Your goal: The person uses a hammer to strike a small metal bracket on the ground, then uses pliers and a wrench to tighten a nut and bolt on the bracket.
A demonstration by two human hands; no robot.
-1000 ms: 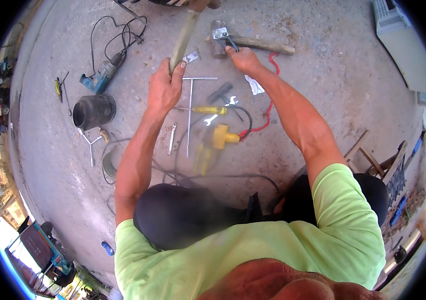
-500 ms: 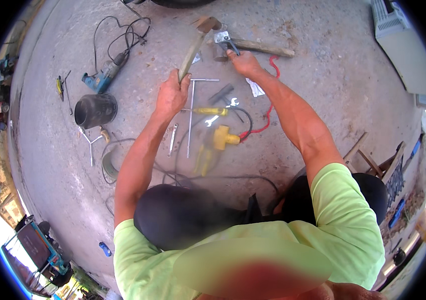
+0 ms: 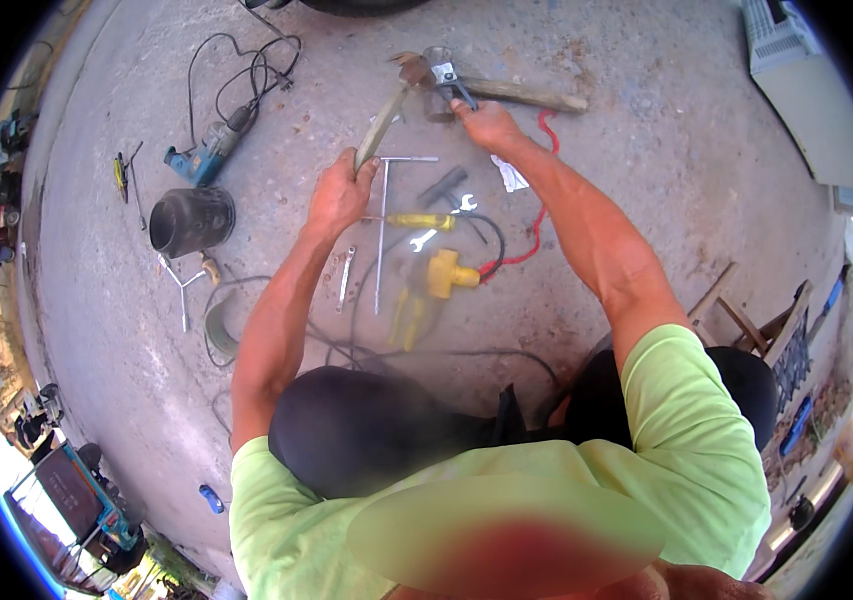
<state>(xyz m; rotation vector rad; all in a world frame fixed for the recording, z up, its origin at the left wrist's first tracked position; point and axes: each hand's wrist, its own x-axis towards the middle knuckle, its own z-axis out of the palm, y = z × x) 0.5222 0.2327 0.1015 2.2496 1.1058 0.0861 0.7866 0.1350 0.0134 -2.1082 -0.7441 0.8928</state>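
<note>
Swung down since the earlier frame, one hammer (image 3: 383,122), clenched in the left hand (image 3: 338,193), points head-first up-right toward one pair of pliers (image 3: 451,82) clamped in the right hand (image 3: 486,124) above one wooden stick (image 3: 526,95).

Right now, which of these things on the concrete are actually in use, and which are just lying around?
In use:
left hand gripping the hammer
right hand on the pliers
wooden stick under them

Lying about:
blue power tool
black pot
T-wrench
yellow screwdriver
red cable
</note>
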